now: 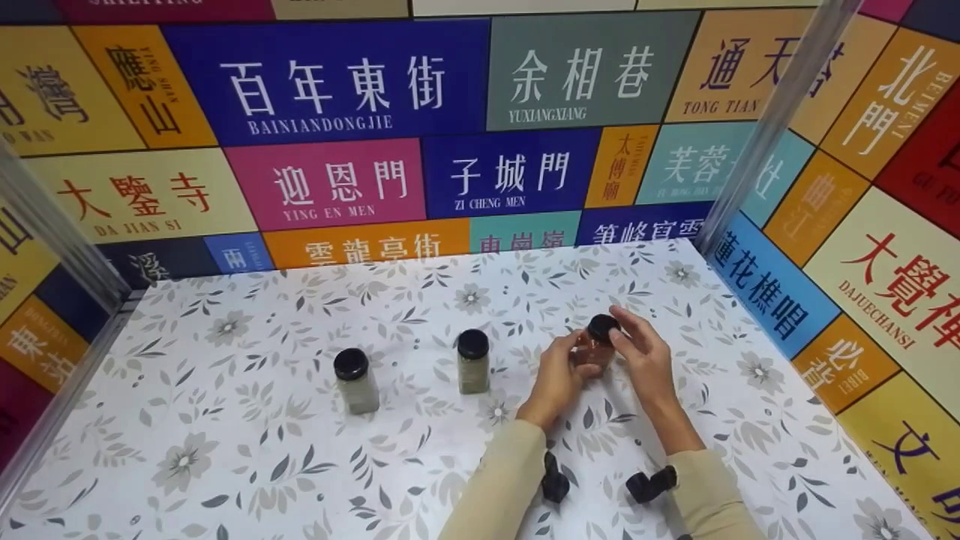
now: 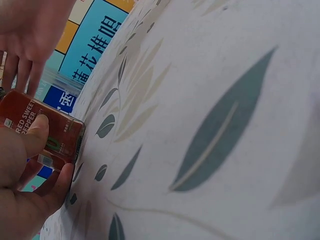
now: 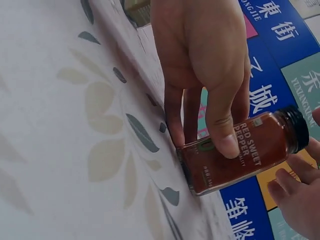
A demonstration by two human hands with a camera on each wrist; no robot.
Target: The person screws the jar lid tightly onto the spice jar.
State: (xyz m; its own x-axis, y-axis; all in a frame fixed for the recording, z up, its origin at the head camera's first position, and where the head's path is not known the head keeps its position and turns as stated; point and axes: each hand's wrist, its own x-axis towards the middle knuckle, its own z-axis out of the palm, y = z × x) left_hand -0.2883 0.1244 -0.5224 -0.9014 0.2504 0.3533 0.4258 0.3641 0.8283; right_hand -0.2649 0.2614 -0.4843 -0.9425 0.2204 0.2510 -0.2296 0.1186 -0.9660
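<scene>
A glass spice jar (image 3: pixel 220 167) of red powder, labelled red sweet pepper, stands at the right part of the table with its black lid (image 1: pixel 602 328) on. My left hand (image 1: pixel 559 375) grips the jar's body low down, thumb across the label in both wrist views. Close around the lid is my right hand (image 1: pixel 651 364), fingers spread and mostly straight; in the right wrist view its fingers lie just beside and below the lid, not curled round it.
Two more black-lidded jars stand left of my hands: a nearer jar (image 1: pixel 473 364) and a farther-left jar (image 1: pixel 356 382), both with pale contents. A floral cloth (image 1: pixel 262 465) covers the table. Walls of coloured signs (image 1: pixel 322 82) rise behind and at both sides.
</scene>
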